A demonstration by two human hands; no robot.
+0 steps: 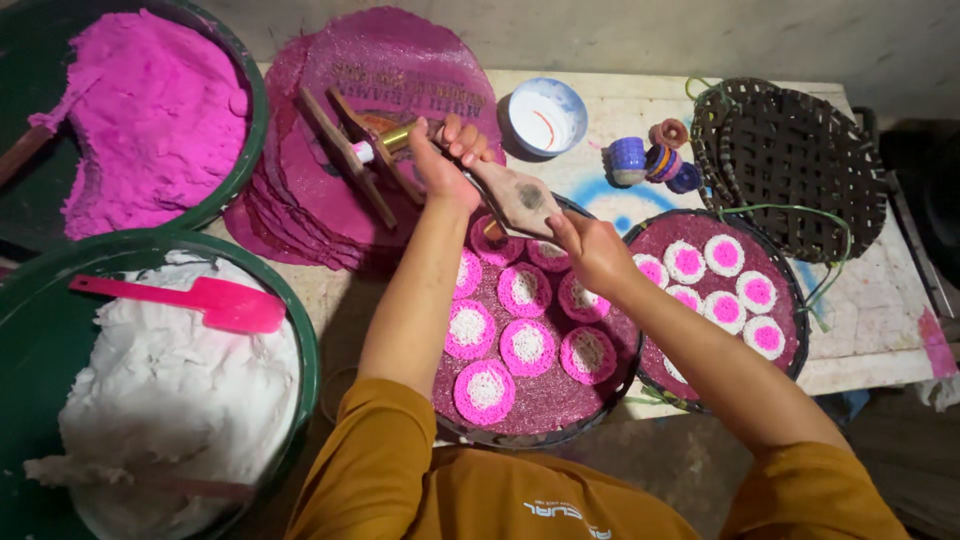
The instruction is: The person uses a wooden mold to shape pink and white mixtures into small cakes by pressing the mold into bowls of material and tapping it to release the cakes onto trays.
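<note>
My left hand (445,160) grips the brass barrel of a wooden press tool (360,150) held above a round woven tray (545,405). My right hand (590,250) holds the flat wooden handle (520,195) of the same press. Below them the tray carries several pink rings of noodle-like dough with white centres (527,345). A second round tray (775,255) to the right carries several white rings with pink centres (725,255).
A green tub of pink dough (160,110) stands at top left, a green tub of white dough (180,400) with a pink spatula (200,300) at lower left. A stack of pink-stained mats (390,60), a white bowl (545,115), small cups (650,160) and an empty woven basket (800,170) lie behind.
</note>
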